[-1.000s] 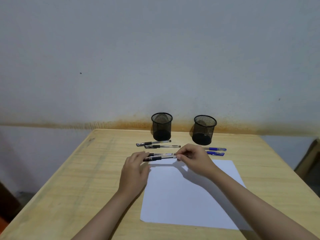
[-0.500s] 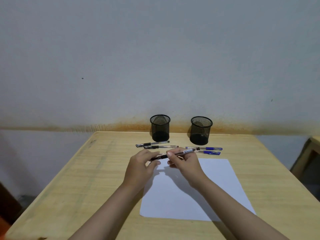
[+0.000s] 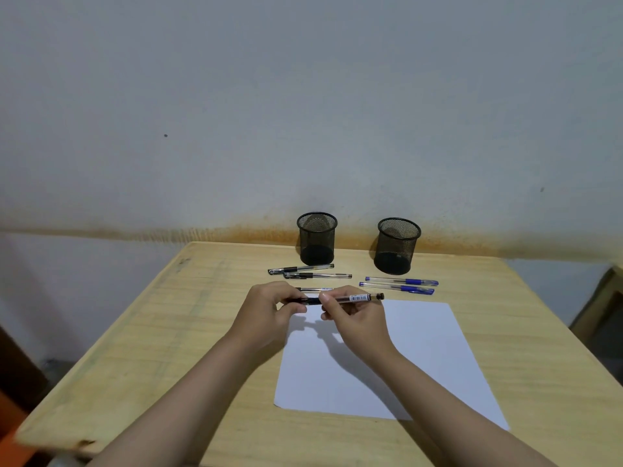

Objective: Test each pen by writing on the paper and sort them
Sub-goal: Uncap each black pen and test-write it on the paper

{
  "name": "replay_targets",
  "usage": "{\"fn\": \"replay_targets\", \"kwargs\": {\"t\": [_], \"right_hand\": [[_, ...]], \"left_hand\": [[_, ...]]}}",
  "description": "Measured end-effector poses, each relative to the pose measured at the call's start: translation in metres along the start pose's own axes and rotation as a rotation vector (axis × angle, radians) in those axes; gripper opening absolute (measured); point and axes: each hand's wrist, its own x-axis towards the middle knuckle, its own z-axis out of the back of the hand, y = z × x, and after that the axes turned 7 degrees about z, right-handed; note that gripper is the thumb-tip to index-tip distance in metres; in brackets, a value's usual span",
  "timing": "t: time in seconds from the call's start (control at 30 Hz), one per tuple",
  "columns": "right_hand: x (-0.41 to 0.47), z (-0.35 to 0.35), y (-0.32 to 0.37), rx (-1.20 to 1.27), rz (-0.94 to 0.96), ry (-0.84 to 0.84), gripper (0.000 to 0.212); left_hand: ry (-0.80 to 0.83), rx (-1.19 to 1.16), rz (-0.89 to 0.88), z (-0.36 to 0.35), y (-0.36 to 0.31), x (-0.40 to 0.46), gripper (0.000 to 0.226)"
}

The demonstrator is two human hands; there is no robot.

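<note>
Black pen (image 3: pixel 337 298) held level above paper (image 3: pixel 421 348): cap end pinched by left hand (image 3: pixel 269 311), barrel gripped by right hand (image 3: pixel 357 315). Cap best pulled straight off, barrel kept steady.

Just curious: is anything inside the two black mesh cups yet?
Both the left black mesh cup and the right black mesh cup look empty through the mesh; their dark bottoms could hide something small.

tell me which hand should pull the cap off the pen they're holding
Left. The left hand pinches the pen's dark capped end, while the right hand grips the clear barrel. So the left can likely slide the cap off, leaving the right holding the pen over the paper, ready to write.
</note>
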Motion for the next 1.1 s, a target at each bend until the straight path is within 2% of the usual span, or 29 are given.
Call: {"fn": "replay_targets", "kwargs": {"t": [0.1, 0.2, 0.3, 0.5, 0.63, 0.73, 0.87, 1.0, 1.1], "right_hand": [[-0.002, -0.003, 0.000, -0.040, 0.059, 0.022, 0.006], [0.008, 0.020, 0.005, 0.009, 0.155, -0.172, 0.019], [0.024, 0.049, 0.010, 0.065, 0.152, -0.288, 0.019], [0.030, 0.018, -0.007, 0.177, -0.150, -0.155, 0.009], [0.035, 0.006, -0.016, 0.127, -0.167, -0.108, 0.002], [0.041, -0.003, -0.023, 0.057, -0.192, -0.133, 0.003], [0.046, -0.012, -0.037, -0.051, -0.200, -0.167, 0.013], [0.041, -0.015, -0.048, -0.137, -0.176, -0.179, 0.021], [0.038, -0.013, -0.054, -0.039, -0.212, -0.203, 0.016]], "left_hand": [[0.049, 0.010, 0.029, 0.003, 0.002, 0.000, 0.015], [-0.059, 0.016, 0.149, 0.035, 0.032, 0.002, 0.015], [-0.076, 0.190, 0.204, 0.071, 0.066, 0.002, 0.008], [0.048, 0.349, 0.119, 0.051, 0.094, 0.008, 0.021], [0.001, 0.422, 0.112, 0.044, 0.108, 0.009, 0.024], [-0.001, 0.408, 0.126, 0.042, 0.107, 0.009, 0.031], [-0.037, 0.332, 0.102, 0.037, 0.089, -0.004, 0.048], [0.087, 0.167, -0.023, 0.018, 0.060, -0.019, 0.051], [0.240, 0.218, -0.082, 0.002, 0.050, -0.028, 0.059]]}}
